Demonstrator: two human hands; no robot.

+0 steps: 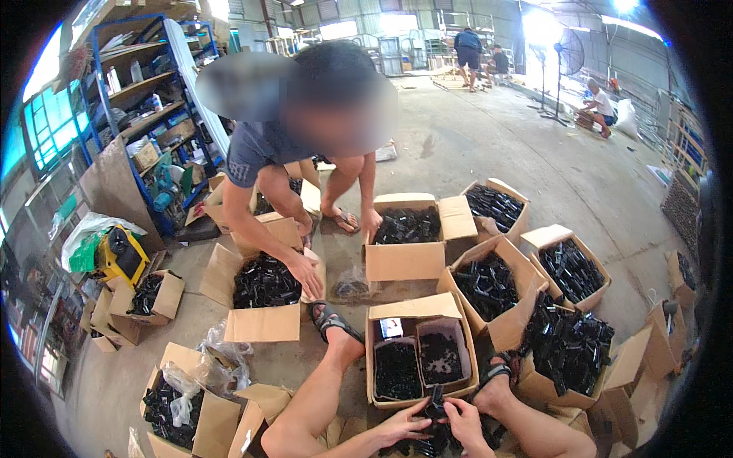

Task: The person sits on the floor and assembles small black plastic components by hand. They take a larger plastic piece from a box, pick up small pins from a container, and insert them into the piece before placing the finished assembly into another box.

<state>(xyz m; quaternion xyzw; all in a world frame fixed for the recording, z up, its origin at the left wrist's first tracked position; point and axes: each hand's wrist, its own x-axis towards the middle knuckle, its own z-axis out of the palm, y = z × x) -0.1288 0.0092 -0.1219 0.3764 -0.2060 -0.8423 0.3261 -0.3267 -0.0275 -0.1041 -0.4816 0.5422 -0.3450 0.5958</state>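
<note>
My left hand (405, 426) and my right hand (463, 424) meet low in the middle, fingers closed around a small black plastic part (436, 403). Its exact kind is too small to tell. Beneath them lie more loose black parts (439, 441), partly hidden by my hands. Just beyond stands an open cardboard box (395, 311) between my feet. Inside it, two lined compartments hold tiny black pieces (397, 370), the right one filled less evenly. A small bright-screened device (391, 328) rests at the box's back left corner.
Across from me a person bends over, one hand (305, 276) at a carton of black parts (266, 281), the other at another carton (405, 252). Several more filled cartons (492, 286) crowd my right. A carton with plastic bags (179, 404) sits left, near a yellow machine (124, 256).
</note>
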